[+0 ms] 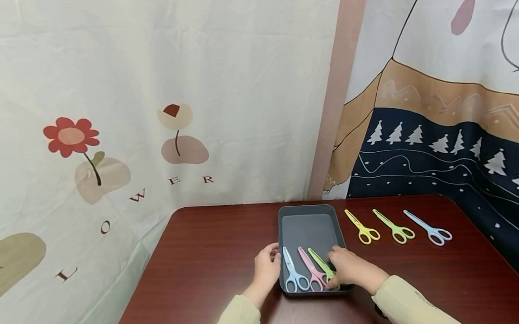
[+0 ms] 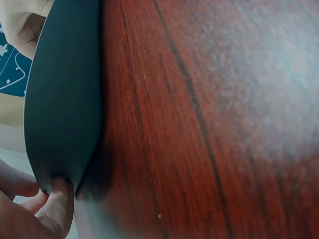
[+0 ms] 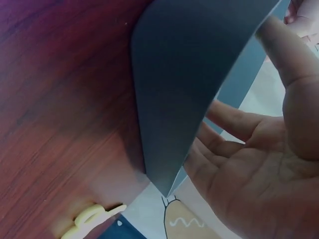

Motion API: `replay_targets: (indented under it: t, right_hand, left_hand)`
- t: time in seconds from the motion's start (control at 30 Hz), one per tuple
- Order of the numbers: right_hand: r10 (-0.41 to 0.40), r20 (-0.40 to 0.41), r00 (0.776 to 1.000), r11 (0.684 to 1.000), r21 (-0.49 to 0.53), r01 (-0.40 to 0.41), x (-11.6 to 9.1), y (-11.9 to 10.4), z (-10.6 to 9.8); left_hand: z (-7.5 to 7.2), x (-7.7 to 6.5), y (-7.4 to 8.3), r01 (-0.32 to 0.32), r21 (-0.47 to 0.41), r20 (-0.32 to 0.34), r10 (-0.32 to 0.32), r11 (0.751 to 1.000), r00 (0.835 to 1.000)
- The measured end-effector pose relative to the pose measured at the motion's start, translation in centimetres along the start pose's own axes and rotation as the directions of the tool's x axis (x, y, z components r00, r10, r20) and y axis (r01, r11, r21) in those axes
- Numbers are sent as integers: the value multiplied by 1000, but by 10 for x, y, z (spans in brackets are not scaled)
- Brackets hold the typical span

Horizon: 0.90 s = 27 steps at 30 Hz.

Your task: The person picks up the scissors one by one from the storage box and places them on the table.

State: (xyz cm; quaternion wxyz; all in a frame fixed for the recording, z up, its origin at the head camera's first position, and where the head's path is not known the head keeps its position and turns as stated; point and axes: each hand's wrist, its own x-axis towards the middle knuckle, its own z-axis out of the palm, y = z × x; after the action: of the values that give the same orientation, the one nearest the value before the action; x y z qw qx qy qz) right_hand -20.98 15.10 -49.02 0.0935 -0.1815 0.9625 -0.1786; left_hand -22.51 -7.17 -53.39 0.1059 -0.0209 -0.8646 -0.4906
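A dark grey rectangular tray [image 1: 306,210] stands on the table. Inside its near half lie blue scissors [image 1: 289,262], pink scissors [image 1: 307,260] and green scissors [image 1: 319,261] side by side, blades pointing away. My left hand [image 1: 266,269] holds the tray's left wall, with fingertips [image 2: 60,185] on its outer face in the left wrist view. Reaching over the right rim, my right hand [image 1: 351,268] is at the green scissors and covers part of their handle. Thumb and fingers stand well apart in the right wrist view; the tray wall hides the scissors there.
Right of the tray, yellow scissors [image 1: 357,221], another green pair of scissors [image 1: 385,221] and another blue pair of scissors [image 1: 421,221] lie in a row on the brown table [image 1: 220,243]. Printed curtains [image 1: 246,83] hang behind the table and along its right side.
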Motion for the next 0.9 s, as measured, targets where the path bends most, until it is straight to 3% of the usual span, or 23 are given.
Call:
replay_targets:
  t: [0.27, 0.6, 0.9]
  right_hand:
    - [-42, 25, 999, 999, -27, 43, -3, -3, -4]
    - [-9, 40, 999, 999, -31, 10, -4, -3, -3]
    - [-84, 6, 996, 994, -64, 85, -2, 1, -1]
  left_hand:
    - [-1, 0, 0, 2, 3, -9, -2, 1000, 1000]
    - [1, 0, -1, 5, 7, -6, -5, 1000, 1000]
    - [2, 0, 0, 4, 8, -14, -4, 1000, 1000]
